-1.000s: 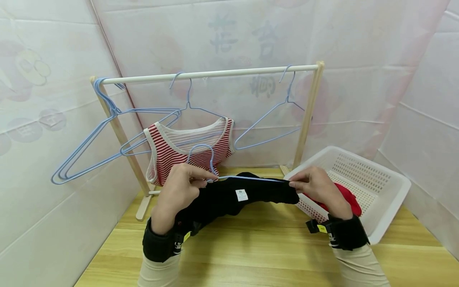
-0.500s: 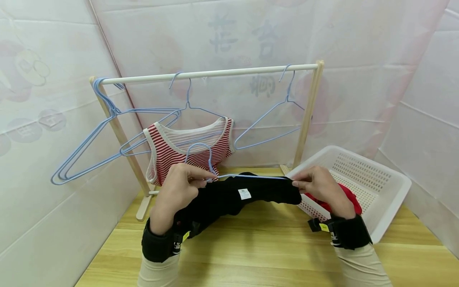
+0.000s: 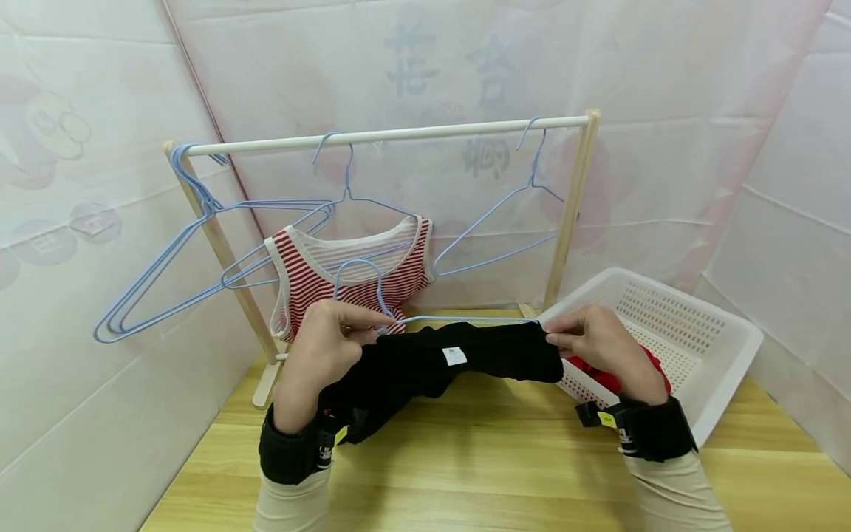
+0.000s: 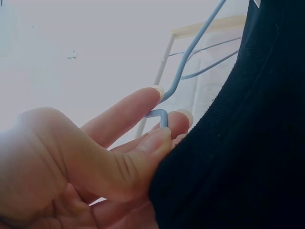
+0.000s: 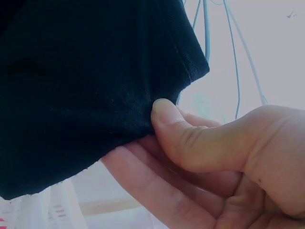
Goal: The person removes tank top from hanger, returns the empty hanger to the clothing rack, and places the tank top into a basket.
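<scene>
**A:** Where's the black garment (image 3: 435, 363) right now?

**B:** Stretched between the two hands, lifted off the wooden tabletop (image 3: 479, 458) near its middle, in front of the rack. A small white label (image 3: 455, 356) shows on it. A light-blue wire hanger (image 3: 399, 314) runs along its top edge, hook curling up on the left side.

**A:** And the left hand (image 3: 326, 355)?

**B:** Fingers curled, thumb and fingertips pinching the hanger wire by its bend, at the left end of the black cloth. The left wrist view shows the wire caught between the fingertips (image 4: 164, 126), with the dark fabric just beside them.

**A:** The right hand (image 3: 595, 343)?

**B:** Thumb pressed down against the fingers, nipping the right edge of the garment. In the right wrist view the thumb (image 5: 171, 119) clamps the hem onto the fingers below.

**A:** What's around them?

**B:** Behind, a wooden clothes rack (image 3: 385, 137) holds a red-and-white striped tank top (image 3: 349, 277) on a hanger, a bunch of empty blue hangers (image 3: 193, 258) at the far left, and one empty hanger (image 3: 505, 222) towards the right. On the right sits a white plastic laundry basket (image 3: 685, 332) with a red garment (image 3: 654, 362) inside, just behind the right hand.
</scene>
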